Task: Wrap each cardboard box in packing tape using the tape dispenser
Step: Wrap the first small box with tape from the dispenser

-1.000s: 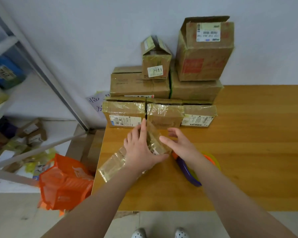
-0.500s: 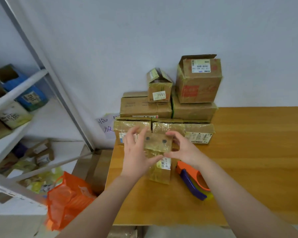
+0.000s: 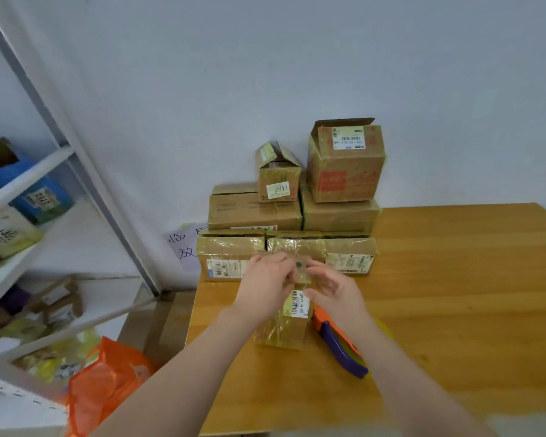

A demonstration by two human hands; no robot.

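Currently both hands are on one taped box (image 3: pixel 282 326), which stands upright on the table (image 3: pixel 438 294) near its left side. Left hand (image 3: pixel 265 280) curls over the box's top left and grips it. Right hand (image 3: pixel 336 291) holds the top right edge with curled fingers, thumb by the barcode label (image 3: pixel 298 304). Tape dispenser (image 3: pixel 339 342), orange and purple, lies flat just right of the box, partly under the right forearm, with neither hand on it. Row of taped boxes (image 3: pixel 230 257) sits just behind the hands, stacked boxes (image 3: pixel 344 165) against the wall. Orange bag (image 3: pixel 108 383) is on the floor at left, with a shelf rack (image 3: pixel 29 184) beyond.
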